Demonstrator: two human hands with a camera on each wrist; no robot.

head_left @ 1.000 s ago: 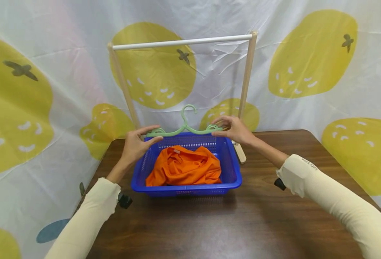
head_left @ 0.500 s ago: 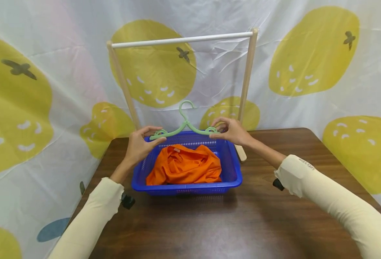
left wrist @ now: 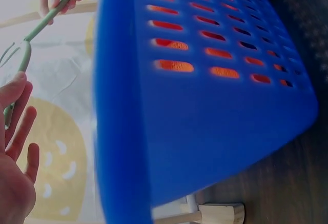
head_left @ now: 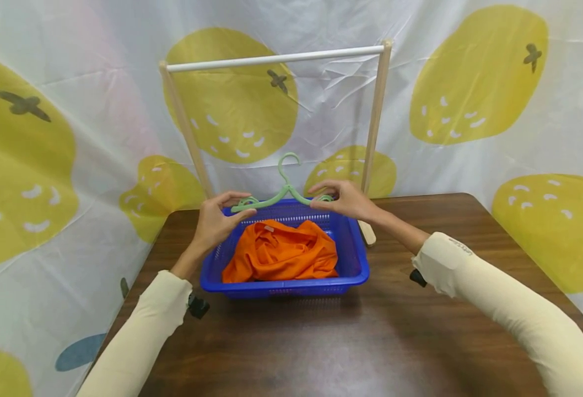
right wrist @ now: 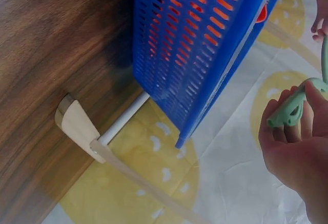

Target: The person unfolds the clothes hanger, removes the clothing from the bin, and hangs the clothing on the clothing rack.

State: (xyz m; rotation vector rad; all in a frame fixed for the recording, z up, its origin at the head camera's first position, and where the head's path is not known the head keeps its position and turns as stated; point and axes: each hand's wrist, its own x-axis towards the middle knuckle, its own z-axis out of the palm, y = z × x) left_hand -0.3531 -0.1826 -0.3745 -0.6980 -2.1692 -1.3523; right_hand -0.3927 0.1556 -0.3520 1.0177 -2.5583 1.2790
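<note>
A light green plastic clothes hanger (head_left: 286, 190) is held up above the far rim of a blue basket (head_left: 284, 286), its hook pointing up. My left hand (head_left: 216, 220) pinches the hanger's left end between thumb and fingers. At the other end, my right hand (head_left: 343, 199) grips it, and the right wrist view shows fingers curled round the green end piece (right wrist: 289, 110). Inside the basket lies a crumpled orange garment (head_left: 281, 253) with a small pale label. Through the basket's slots, orange cloth (left wrist: 174, 66) shows in the left wrist view.
Behind the basket stands a rack with a white top bar (head_left: 276, 58) and wooden posts (head_left: 377, 110). One wooden foot (head_left: 367, 232) rests on the brown table (head_left: 291, 347), right of the basket. A fruit-patterned curtain (head_left: 450, 182) hangs behind and at the sides.
The right hand has moved left, and the left hand slightly right, so they are closer together. The hanger's middle and hook have risen a little, and its arms slope more steeply.
</note>
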